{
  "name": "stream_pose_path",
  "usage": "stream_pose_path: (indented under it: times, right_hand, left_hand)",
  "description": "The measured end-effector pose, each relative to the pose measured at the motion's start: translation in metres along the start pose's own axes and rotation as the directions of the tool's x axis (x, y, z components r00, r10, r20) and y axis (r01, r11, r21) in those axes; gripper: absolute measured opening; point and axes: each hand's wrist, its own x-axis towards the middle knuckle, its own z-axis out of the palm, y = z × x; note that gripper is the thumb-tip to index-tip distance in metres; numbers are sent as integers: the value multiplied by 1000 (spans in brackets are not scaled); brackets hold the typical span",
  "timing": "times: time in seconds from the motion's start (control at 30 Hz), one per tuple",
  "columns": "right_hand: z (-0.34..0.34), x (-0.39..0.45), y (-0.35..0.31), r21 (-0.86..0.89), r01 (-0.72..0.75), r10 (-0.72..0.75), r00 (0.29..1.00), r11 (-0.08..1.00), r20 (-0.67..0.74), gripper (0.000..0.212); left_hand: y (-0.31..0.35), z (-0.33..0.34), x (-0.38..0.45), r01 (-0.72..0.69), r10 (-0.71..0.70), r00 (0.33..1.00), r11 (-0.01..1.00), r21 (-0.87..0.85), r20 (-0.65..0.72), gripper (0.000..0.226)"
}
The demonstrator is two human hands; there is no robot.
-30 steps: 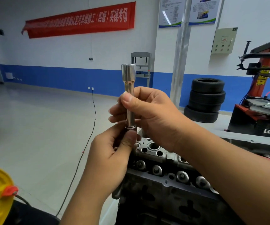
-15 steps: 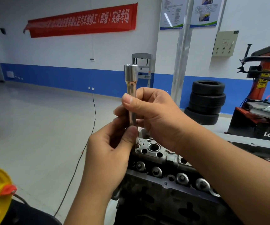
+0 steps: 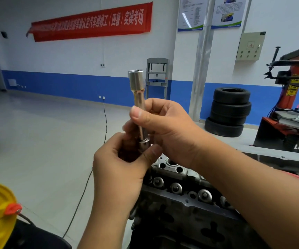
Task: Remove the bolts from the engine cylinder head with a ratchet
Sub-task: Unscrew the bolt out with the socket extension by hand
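socket [image 3: 137, 90] base behind l+r fingers [image 3: 138, 115]

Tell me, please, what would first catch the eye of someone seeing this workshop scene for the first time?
Most striking is the shiny socket extension held upright at centre frame, the right hand gripping its shaft and the left hand gripping its lower end. Just below the hands lies the engine cylinder head with its row of bolts. Behind, a long red banner hangs on the white wall, and stacked tyres stand at right.
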Motion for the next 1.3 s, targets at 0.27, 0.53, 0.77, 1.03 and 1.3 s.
stream_pose_path:
  times: [0.27, 0.53, 0.77, 1.03, 1.3]
  right_hand:
    - [-5, 0, 0, 3, -10, 10, 999, 1000, 51, 22]
    - [-5, 2, 1, -33, -57, 58, 998, 998, 28, 23]
    - [-5, 2, 0, -99, -50, 51, 999, 994, 6, 30]
    - [-6, 3, 2, -84, -40, 42, 999, 996, 26, 15]
    - [-3, 2, -1, -124, -77, 91, 990, 989, 110, 29]
  left_hand:
    - [2, -2, 1, 80, -61, 983, 991, -108, 172, 28]
    - [0, -4, 0, 78, -71, 995, 993, -85, 74, 42]
    - [4, -1, 0, 120, -91, 975, 983, -140, 203, 27]
    - [5, -2, 0, 68, -66, 998, 988, -141, 20, 24]
    - [3, -3, 0, 138, -94, 978, 962, -237, 188, 24]
